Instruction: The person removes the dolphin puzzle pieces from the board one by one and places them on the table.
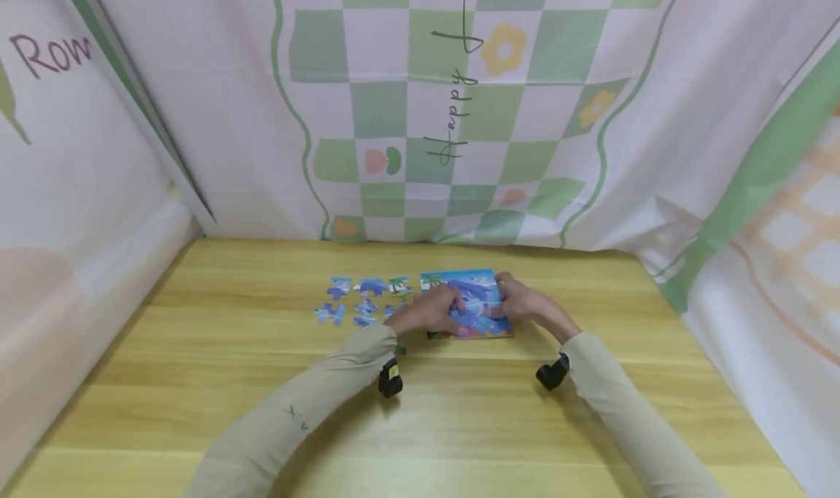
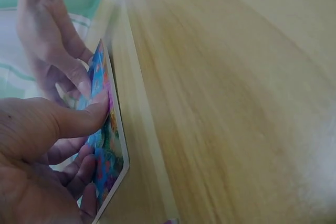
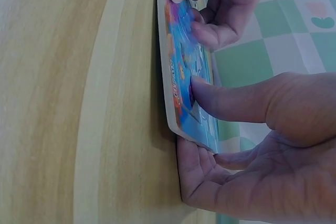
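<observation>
A jigsaw puzzle board with a blue sea picture lies on the wooden table, its surface bright in both wrist views. My right hand grips its right edge. In the right wrist view the right thumb is on the picture and the curled fingers are at and below the edge of the board. My left hand rests over the board's left part; its thumb and fingertips touch the picture, spread apart. Whether a single piece sits beneath the left fingers is hidden. Left of the board lie several loose puzzle pieces, partly covered by the left hand.
The wooden table reaches forward to a hanging cloth with green checks. White printed cloth also hangs on both sides. Small black cameras are strapped at the wrists, close above the tabletop.
</observation>
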`<state>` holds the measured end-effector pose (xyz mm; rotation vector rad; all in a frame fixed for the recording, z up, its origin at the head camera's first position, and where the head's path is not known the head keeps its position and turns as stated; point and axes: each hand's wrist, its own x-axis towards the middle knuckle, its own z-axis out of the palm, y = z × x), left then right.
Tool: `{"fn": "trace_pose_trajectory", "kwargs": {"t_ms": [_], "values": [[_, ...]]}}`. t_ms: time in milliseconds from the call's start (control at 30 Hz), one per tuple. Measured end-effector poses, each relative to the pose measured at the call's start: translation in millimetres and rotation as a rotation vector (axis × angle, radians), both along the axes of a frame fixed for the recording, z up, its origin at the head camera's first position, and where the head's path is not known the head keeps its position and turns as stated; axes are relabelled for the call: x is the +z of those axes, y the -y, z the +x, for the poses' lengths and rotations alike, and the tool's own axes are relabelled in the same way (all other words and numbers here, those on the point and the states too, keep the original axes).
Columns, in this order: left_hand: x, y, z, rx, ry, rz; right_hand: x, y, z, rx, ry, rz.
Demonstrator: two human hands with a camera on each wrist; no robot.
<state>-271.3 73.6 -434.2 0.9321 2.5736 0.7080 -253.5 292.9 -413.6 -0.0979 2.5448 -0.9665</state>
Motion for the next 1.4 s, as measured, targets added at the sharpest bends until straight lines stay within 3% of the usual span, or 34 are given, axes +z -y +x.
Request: {"fn": "trace_pose_trajectory", "kwargs": {"t_ms": [167,367,500,633,700,867,1000,1267,1400], "values": [[1.9,-1.5,1.5,0.001,0.003,0.049,5.0,-2,0.0,0.023,-0.032,0.035],[0.1,3.3,5.7,0.056,0.006,0.089,3.8,3,1.0,0.015,-0.010,-0.009],[-3.8,4.5,9.9,0.031,-0.081,0.088,0.3,5,-0.9,0.013,-0.009,-0.007],[-0.8,5.6,13.3,-0.014,-0.146,0.115,1.7,6,-2.4,0.013,-0.004,0.011],[2.1,8.1,14.0,-0.008,-0.110,0.173,1.9,7,-3.2,0.018,-0.005,0.014],[7.8,18.6,11.2,0.016,0.083,0.372,2.3,7,-5.0,0.024,0.007,0.021],[8.0,25.0,7.4,0.020,0.192,0.448,3.7,6,-4.9,0.021,-0.003,0.035],[2.4,30.0,3.4,-0.046,0.228,0.530,5.7,2,-0.4,0.003,0.009,0.020],[3.7,40.0,4.6,-0.080,0.213,0.508,2.0,2,1.2,-0.001,0.011,0.004]]}}
